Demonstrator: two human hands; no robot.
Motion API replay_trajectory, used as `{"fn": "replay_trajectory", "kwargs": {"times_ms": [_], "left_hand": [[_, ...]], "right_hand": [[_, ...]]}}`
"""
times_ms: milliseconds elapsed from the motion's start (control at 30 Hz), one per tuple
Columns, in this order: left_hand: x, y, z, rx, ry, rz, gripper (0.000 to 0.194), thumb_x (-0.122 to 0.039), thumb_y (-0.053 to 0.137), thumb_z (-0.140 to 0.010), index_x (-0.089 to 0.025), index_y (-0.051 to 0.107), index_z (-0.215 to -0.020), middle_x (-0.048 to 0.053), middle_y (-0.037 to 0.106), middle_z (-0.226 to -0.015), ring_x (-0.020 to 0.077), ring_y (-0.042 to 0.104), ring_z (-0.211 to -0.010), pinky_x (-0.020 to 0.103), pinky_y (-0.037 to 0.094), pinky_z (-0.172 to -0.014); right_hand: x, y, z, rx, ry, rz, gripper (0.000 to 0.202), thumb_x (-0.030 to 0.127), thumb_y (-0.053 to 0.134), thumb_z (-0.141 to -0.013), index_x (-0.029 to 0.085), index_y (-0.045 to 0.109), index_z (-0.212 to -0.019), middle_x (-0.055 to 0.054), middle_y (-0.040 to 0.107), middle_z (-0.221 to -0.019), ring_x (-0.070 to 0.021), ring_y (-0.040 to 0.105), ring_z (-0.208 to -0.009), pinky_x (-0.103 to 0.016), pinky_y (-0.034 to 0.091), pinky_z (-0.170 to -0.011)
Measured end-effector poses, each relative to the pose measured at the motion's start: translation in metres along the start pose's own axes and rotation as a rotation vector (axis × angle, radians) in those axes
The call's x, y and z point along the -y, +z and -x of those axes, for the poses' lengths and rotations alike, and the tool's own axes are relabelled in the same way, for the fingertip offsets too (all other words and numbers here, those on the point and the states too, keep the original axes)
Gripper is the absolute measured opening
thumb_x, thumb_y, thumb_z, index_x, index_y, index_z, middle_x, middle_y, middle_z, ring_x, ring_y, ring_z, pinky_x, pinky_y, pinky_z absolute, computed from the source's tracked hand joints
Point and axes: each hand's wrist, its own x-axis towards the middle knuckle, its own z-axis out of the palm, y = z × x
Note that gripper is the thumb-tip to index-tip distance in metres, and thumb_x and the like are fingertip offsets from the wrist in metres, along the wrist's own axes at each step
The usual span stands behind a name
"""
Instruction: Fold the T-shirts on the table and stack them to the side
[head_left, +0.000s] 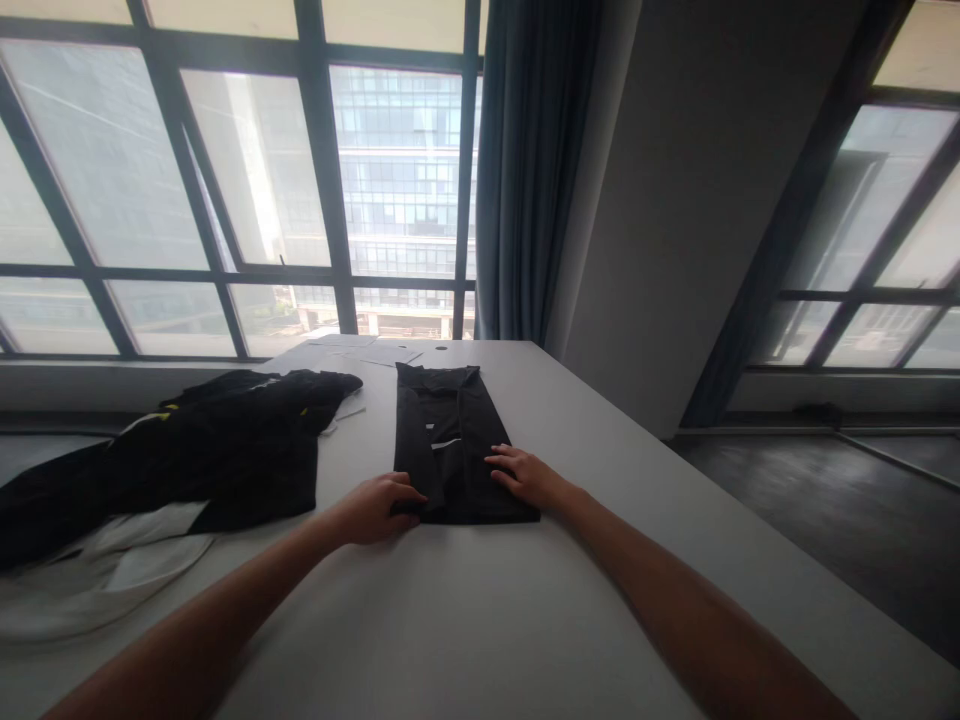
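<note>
A black garment (472, 430), folded into a narrow upright rectangle, lies on the white table in front of me. Its two sides are turned in toward the middle, where small white marks show. My left hand (379, 507) is at its near left corner, with thumb and fingers closed on the fabric edge. On the right edge rests my right hand (529, 475), its fingers spread flat over the cloth.
A loose heap of black clothes (255, 440) with yellow accents lies to the left, pale cloth (142, 550) under its near side. Papers (375, 354) lie at the far end of the white table (600, 460). Behind stand windows (397, 170), a dark curtain (525, 170) and a pillar (675, 200).
</note>
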Motion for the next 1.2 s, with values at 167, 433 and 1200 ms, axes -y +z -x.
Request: {"fn": "replay_trajectory", "kwargs": {"times_ms": [167,433,1200], "left_hand": [[0.015,-0.013,0.007,0.166,0.035,0.016,0.059,-0.062,0.074,-0.071,-0.031,0.07,-0.122,0.003,0.065,-0.096,0.0214,0.06,-0.086,0.031,0.047,-0.074],[0.032,-0.018,0.012,0.112,0.068,0.071,0.048,-0.045,0.08,-0.071,-0.03,0.072,-0.116,0.007,0.061,-0.122,0.0286,0.056,-0.111,0.04,0.046,-0.096],[0.052,0.013,0.001,-0.128,0.138,0.269,0.057,-0.049,0.082,-0.067,-0.021,0.065,-0.114,0.011,0.066,-0.126,0.0296,0.057,-0.12,0.042,0.043,-0.103]], "right_hand": [[-0.015,-0.011,0.004,0.001,-0.009,-0.081,0.05,0.004,0.05,-0.08,0.022,0.071,-0.122,-0.006,0.059,-0.139,-0.0227,0.056,-0.127,-0.035,0.038,-0.113],[-0.018,-0.03,0.013,0.053,0.051,-0.084,0.061,-0.004,0.054,-0.067,0.022,0.073,-0.12,-0.005,0.058,-0.14,-0.0266,0.055,-0.128,-0.036,0.039,-0.113],[-0.014,-0.014,0.004,-0.187,-0.035,-0.406,0.021,0.022,0.05,-0.073,0.019,0.065,-0.089,-0.002,0.068,-0.08,-0.0189,0.061,-0.075,-0.033,0.048,-0.077]]}}
